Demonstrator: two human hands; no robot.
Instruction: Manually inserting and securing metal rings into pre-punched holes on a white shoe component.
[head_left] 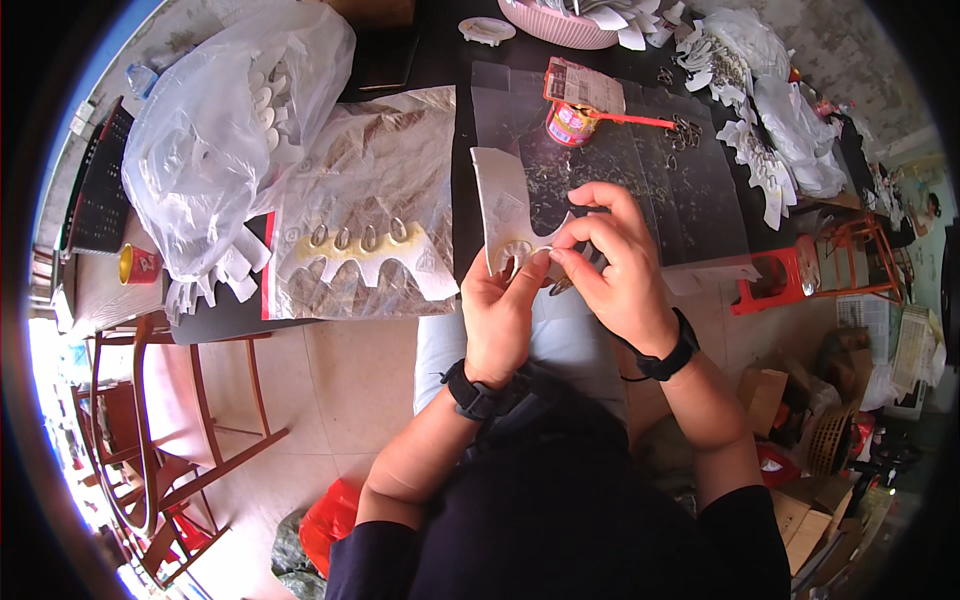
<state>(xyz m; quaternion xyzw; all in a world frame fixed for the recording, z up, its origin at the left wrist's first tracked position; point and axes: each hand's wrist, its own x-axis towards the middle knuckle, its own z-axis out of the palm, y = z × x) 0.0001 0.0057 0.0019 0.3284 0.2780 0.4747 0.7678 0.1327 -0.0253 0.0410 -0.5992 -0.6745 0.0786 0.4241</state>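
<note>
My left hand [496, 325] is closed on a white scalloped cut-out piece [503, 190], thumb on top, above the near table edge. My right hand [622, 270] pinches the same piece beside the left thumb; its fingertips partly hide the spot. An oval metal ring [515, 250] sits on the piece near my left thumb, and another ring [560, 287] shows below the right fingers. To the left, a similar scalloped piece [375, 268] lies on a plastic-covered sheet [400, 150], with several oval rings along its yellowish band.
A red can [570, 128] stands beyond my hands, with cardboard [585, 84] and a red stick [640, 121] over it. Loose rings [685, 132] lie at right. A filled clear bag [220, 140], a pink basket [560, 28], a red stool [775, 280] and a wooden chair [200, 400] surround me.
</note>
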